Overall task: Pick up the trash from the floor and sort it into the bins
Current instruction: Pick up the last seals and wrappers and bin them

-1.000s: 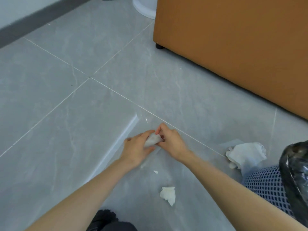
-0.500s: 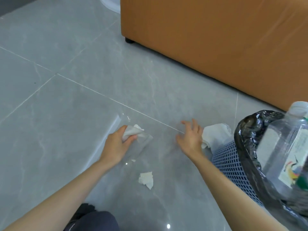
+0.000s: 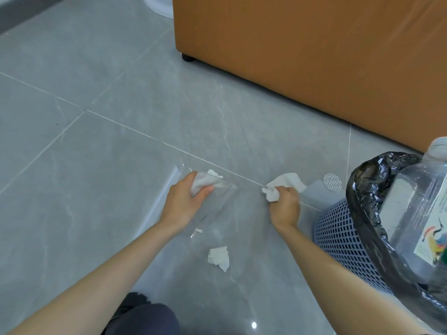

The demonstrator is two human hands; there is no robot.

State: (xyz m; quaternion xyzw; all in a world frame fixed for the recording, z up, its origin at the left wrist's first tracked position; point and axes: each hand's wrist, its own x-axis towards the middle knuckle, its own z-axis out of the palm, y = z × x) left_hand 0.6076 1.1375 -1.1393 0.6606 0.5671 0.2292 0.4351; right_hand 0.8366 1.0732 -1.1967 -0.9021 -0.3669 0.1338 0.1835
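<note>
My left hand (image 3: 183, 201) grips a crumpled white tissue (image 3: 205, 181) together with a clear plastic sheet (image 3: 217, 201) that trails down to the floor. My right hand (image 3: 284, 204) pinches a larger white tissue (image 3: 285, 181) just above the tiles, left of the bin. A third crumpled tissue (image 3: 219, 257) lies on the floor between my forearms, with a tiny white scrap (image 3: 198, 230) beyond it. A blue mesh bin (image 3: 343, 240) lined with a black bag (image 3: 362, 184) stands at the right and holds a large clear plastic bottle (image 3: 416, 213).
An orange sofa (image 3: 314, 56) fills the upper right, its black foot (image 3: 188, 58) on the grey tiled floor (image 3: 96, 117). A small round mesh disc (image 3: 332, 181) lies by the bin. My dark-clothed knee (image 3: 142, 317) shows at the bottom edge.
My right hand reached from beside the left hand to the tissue by the bin and now pinches it. My left hand kept its tissue and the plastic sheet. The view shifted right.
</note>
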